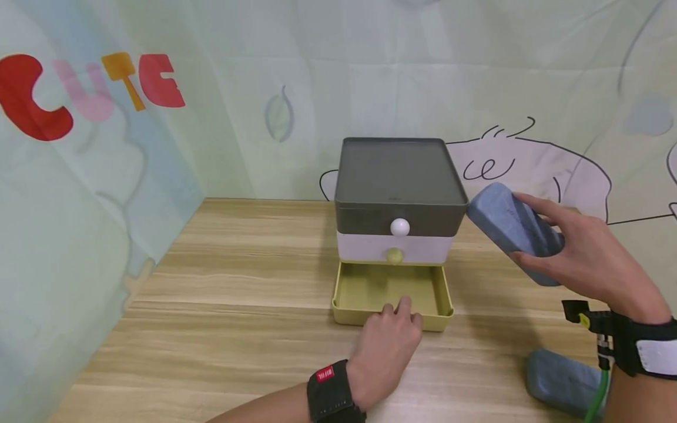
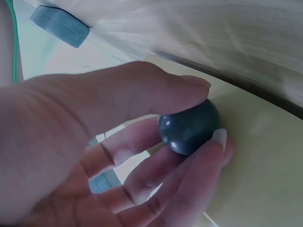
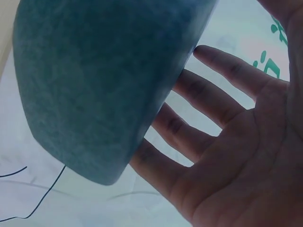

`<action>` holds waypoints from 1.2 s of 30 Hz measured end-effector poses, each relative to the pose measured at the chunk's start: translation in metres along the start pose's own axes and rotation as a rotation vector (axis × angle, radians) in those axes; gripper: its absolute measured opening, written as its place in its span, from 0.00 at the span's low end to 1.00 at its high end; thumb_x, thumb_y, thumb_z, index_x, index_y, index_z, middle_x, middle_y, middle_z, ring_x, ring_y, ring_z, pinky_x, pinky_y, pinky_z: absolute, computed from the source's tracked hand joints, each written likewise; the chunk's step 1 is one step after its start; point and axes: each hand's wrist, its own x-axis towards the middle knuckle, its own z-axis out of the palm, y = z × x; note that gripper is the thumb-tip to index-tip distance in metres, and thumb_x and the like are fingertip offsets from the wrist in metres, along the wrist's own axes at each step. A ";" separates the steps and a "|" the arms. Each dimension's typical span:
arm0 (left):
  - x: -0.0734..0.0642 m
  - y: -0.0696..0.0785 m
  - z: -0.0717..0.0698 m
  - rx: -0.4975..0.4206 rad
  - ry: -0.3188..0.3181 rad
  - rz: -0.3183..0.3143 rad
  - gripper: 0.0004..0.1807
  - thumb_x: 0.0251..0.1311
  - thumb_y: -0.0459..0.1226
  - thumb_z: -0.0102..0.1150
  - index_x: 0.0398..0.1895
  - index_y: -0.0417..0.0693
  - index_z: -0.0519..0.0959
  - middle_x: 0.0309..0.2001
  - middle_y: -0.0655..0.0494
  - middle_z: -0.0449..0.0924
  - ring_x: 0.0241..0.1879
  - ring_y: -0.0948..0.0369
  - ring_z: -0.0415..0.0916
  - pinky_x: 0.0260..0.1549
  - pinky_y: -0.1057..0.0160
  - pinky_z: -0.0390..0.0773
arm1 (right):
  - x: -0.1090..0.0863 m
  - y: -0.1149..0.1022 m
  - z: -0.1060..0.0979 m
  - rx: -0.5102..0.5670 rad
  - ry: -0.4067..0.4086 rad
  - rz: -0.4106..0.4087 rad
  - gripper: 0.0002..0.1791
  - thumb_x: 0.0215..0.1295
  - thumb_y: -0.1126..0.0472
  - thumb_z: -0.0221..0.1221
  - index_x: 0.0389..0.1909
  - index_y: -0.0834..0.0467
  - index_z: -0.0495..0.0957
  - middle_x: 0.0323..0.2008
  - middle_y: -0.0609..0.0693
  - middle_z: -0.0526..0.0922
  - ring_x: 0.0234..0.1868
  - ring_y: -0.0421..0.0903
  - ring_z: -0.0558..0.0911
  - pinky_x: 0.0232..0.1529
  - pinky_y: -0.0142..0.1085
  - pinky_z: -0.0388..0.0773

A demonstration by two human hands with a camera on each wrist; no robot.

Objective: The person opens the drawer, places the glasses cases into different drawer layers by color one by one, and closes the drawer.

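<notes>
A small desktop drawer unit [image 1: 394, 176] with a grey top, a pale pink middle drawer and a yellow bottom drawer [image 1: 341, 317] stands on the wooden table. That yellow drawer is pulled out. My left hand [image 1: 386, 346] is at its front, thumb and fingers pinching a dark round knob [image 2: 189, 125], which the hand hides in the head view. To the right of the unit, my right hand [image 1: 587, 249] holds a blue glasses case [image 1: 508, 226] raised and tilted, thumb on one side and fingers on the other. Its upper left end overlaps the unit's right corner in the head view.
A second blue case [image 1: 566, 382] lies on the table [image 1: 238, 294] at the lower right, partly behind the right forearm and a green cable [image 1: 597, 396]. A printed cloth [image 1: 238, 117] hangs behind and along the left side.
</notes>
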 end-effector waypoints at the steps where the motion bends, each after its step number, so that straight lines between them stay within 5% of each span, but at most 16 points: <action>1: 0.000 0.000 -0.001 -0.003 -0.001 0.000 0.12 0.48 0.39 0.75 0.36 0.55 0.84 0.33 0.59 0.71 0.25 0.67 0.73 0.17 0.72 0.74 | 0.000 0.000 0.000 0.000 0.001 -0.001 0.54 0.52 0.49 0.76 0.79 0.42 0.58 0.59 0.73 0.74 0.49 0.67 0.80 0.28 0.37 0.72; 20: -0.008 0.011 -0.005 0.061 0.052 -0.032 0.10 0.51 0.40 0.74 0.25 0.57 0.79 0.29 0.61 0.68 0.21 0.69 0.67 0.13 0.72 0.71 | -0.006 -0.007 -0.006 -0.049 0.005 -0.042 0.55 0.51 0.49 0.77 0.79 0.47 0.59 0.59 0.73 0.75 0.38 0.64 0.82 0.27 0.37 0.73; 29: -0.009 0.013 -0.003 0.076 0.104 -0.038 0.10 0.51 0.40 0.73 0.23 0.57 0.78 0.29 0.60 0.67 0.20 0.69 0.65 0.13 0.72 0.70 | -0.010 -0.012 -0.007 -0.078 0.012 -0.074 0.55 0.49 0.51 0.78 0.78 0.46 0.60 0.62 0.68 0.74 0.44 0.64 0.79 0.29 0.38 0.75; 36: -0.011 0.014 -0.005 0.088 0.084 -0.040 0.10 0.49 0.39 0.72 0.22 0.56 0.76 0.28 0.60 0.66 0.20 0.69 0.64 0.12 0.72 0.68 | -0.013 -0.016 -0.009 -0.096 0.018 -0.084 0.56 0.47 0.52 0.79 0.78 0.46 0.61 0.61 0.65 0.75 0.44 0.61 0.78 0.31 0.39 0.75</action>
